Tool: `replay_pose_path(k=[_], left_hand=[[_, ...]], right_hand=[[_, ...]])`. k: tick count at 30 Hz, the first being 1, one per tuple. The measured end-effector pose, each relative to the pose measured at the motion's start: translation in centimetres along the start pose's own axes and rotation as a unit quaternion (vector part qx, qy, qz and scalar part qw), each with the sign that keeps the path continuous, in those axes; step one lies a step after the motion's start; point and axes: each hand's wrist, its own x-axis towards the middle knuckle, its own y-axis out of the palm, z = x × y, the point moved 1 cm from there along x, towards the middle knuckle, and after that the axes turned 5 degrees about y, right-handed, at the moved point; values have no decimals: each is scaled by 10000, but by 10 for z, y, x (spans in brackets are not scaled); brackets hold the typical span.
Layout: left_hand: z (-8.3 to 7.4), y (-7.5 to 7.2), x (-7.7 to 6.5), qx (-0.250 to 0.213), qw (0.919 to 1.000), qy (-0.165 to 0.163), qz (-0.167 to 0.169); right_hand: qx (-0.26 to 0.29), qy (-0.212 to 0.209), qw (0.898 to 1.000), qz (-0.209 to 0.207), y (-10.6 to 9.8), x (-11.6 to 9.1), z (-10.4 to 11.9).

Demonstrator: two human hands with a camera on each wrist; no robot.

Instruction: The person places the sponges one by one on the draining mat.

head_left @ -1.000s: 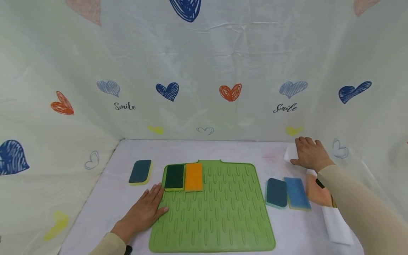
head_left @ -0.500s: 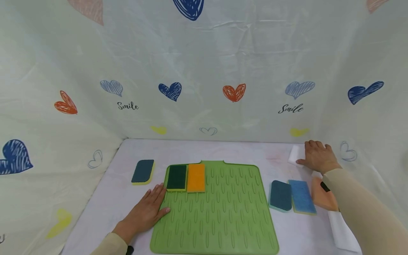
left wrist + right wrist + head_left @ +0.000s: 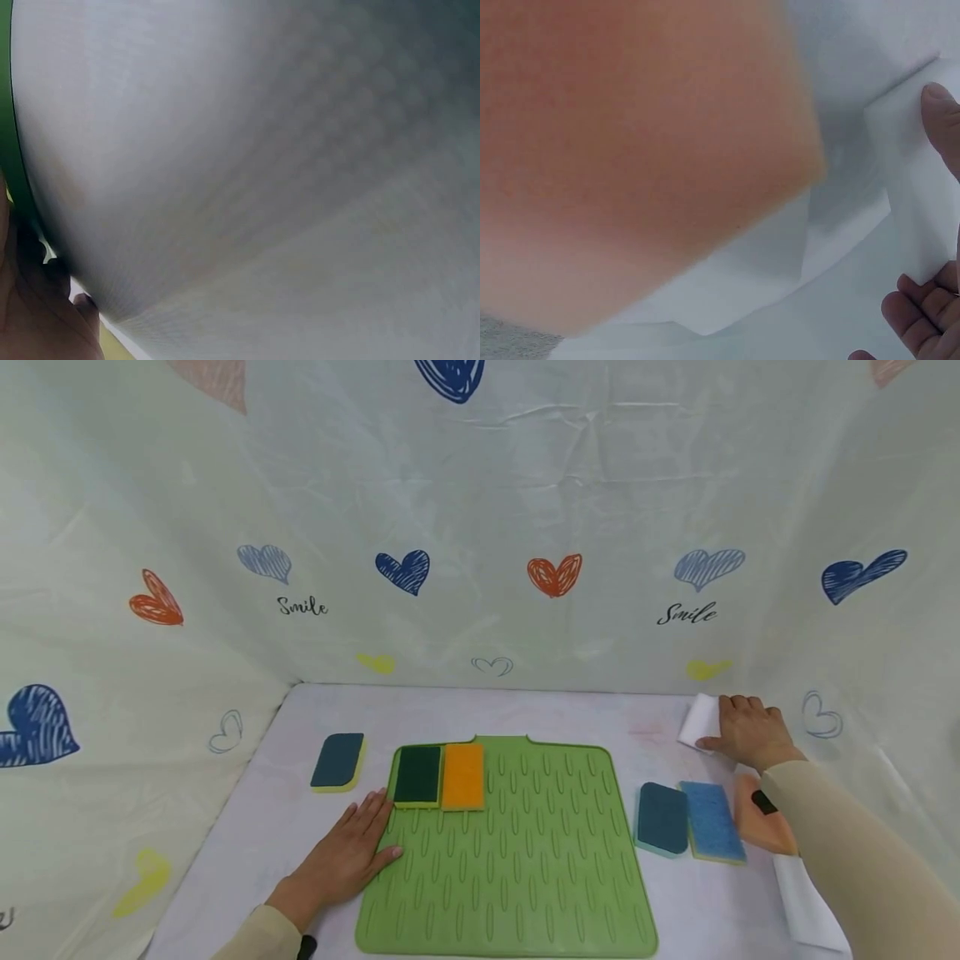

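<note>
At the back right, my right hand (image 3: 750, 731) pinches a white sponge (image 3: 699, 723), thumb on the near side and fingers on the far one. The right wrist view has the white sponge (image 3: 915, 165) tilted between thumb and fingertips. My left hand (image 3: 341, 860) lies flat with fingers extended along the left edge of the green ribbed mat (image 3: 517, 860). On the mat's upper left corner, a dark green sponge (image 3: 418, 775) and an orange sponge (image 3: 463, 777) sit side by side, just beyond the left fingertips. The left wrist view shows mostly white tablecloth and a few fingers (image 3: 56, 277).
Right of the mat lie a teal sponge (image 3: 662, 818), a blue sponge (image 3: 711, 821), a peach sponge (image 3: 759, 827) and another white sponge (image 3: 808, 906), partly behind the right sleeve. A dark blue-grey sponge (image 3: 337, 762) lies left of the mat. Heart-printed sheeting (image 3: 480, 510) walls the table.
My right fingers have curled from a flatter pose around the white sponge, which has tilted up. The left hand has stayed in place; the head view has shifted slightly.
</note>
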Motion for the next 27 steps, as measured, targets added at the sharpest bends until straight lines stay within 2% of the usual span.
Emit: replay_pose_path(k=[4,9,18,27], left_hand=[[-1,0,0,-17,10000,4,-17],[-1,0,0,-1,10000,0,-4],[-1,-2,0,-23,10000,17,-11],[0,-2,0,-66,10000,18,26]], right_hand=[[191,-56,9996,-194,3,-4,0],[385,-24,9990,-238,8,-9,0],[179,-55,9979,-620,10,-9,6],[-78,-621,9900,-1262,2,-10,27]])
